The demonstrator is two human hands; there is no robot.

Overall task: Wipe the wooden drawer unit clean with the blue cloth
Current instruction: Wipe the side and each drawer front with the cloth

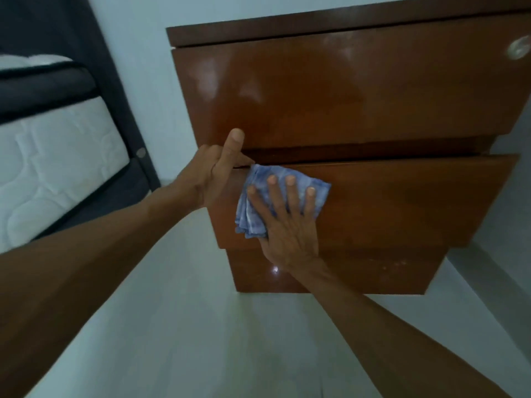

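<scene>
Right hand [287,225]: flat, fingers spread, pressing cloth [247,216] onto middle drawer [402,202] of drawer unit [359,96].
Cloth: folded, blue, beneath right fingers.
Left hand [215,176]: just left of cloth, gripping middle drawer's top corner, thumb raised.

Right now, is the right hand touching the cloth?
Touching. The head view shows the right hand with straight fingers spread flat on the cloth, pressing it against the drawer front.
</scene>
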